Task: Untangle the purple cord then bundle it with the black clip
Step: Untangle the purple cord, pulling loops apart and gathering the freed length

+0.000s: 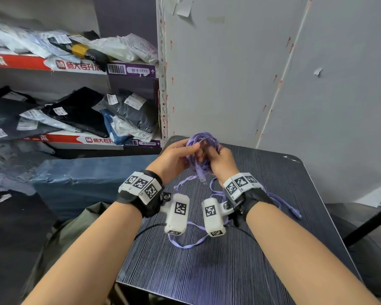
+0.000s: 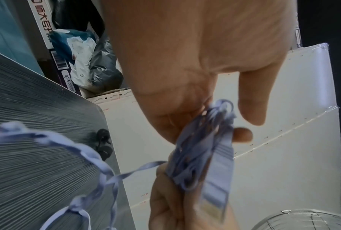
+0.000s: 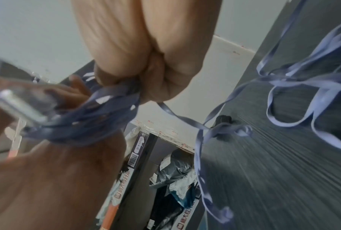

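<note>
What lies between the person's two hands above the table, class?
A coiled bunch of the purple cord lies between the left hand and the right hand; each hand holds a side of it. The head view shows this best.

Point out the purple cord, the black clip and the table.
purple cord (image 1: 204, 143): head view, coiled part between both hands.
black clip (image 2: 103, 145): left wrist view, its body.
table (image 1: 262, 216): head view, bare top.
</note>
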